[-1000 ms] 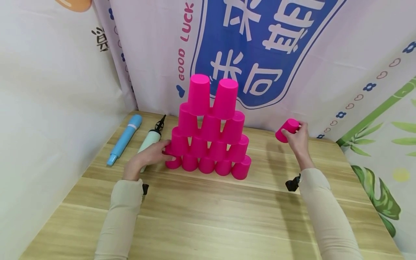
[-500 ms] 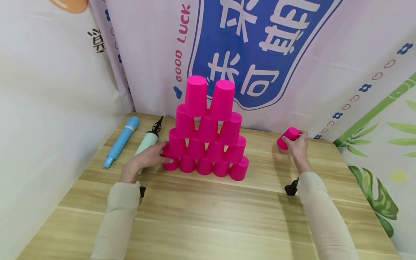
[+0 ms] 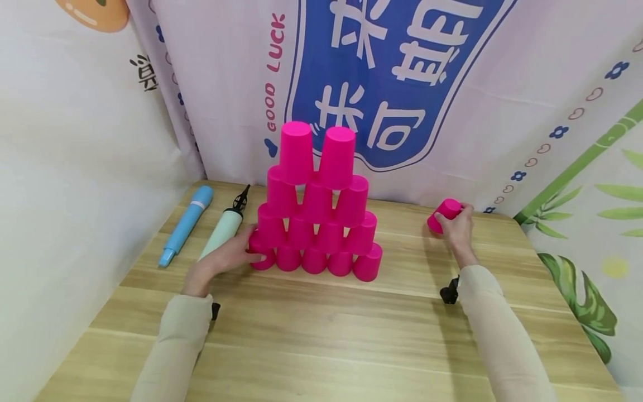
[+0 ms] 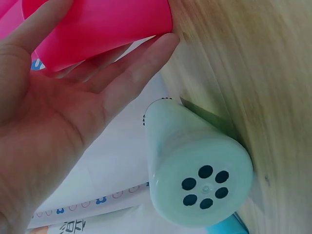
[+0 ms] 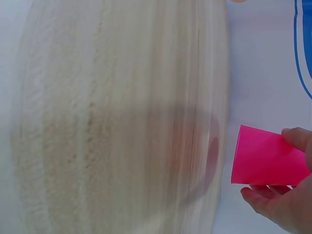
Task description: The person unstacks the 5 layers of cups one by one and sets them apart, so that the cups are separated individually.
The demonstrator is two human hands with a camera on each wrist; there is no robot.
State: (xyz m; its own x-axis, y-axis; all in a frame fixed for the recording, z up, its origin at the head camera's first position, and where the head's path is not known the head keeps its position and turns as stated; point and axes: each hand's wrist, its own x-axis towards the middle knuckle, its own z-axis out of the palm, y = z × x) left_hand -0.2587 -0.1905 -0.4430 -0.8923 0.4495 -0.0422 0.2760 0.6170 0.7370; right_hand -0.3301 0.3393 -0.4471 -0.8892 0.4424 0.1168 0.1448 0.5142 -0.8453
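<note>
- The pale cloth backdrop point(image 3: 226, 100) fills everything behind, with "GOOD LUCK" running up it beside a blue panel of white characters.
- The wooden table point(image 3: 321, 346) pushes up against it, its light grain streaked in bands.
- Near the back of it stands the stack of pink cups point(image 3: 317, 201), all upside down: five at the bottom, then four, three, and two on top.
- To the left of the stack lie a light blue tube point(image 3: 187, 220) and, closer in, a mint-green pump point(image 3: 222, 231) with a black tip, partly behind the person's wrist.
- The left hand point(image 3: 233, 251) is at the stack's left end, fingers nearly straight along the bottom-row end cup point(image 4: 112, 24), thumb across its front; how firmly it presses, I can't tell.
- The right hand point(image 3: 459, 228) is well apart from the stack, thumb and fingers closed in a pinch.
- Between them it has a single pink cup point(image 5: 265, 158), tilted, near the table's back edge.
- A small black device point(image 3: 449, 291) juts from the right cuff.
</note>
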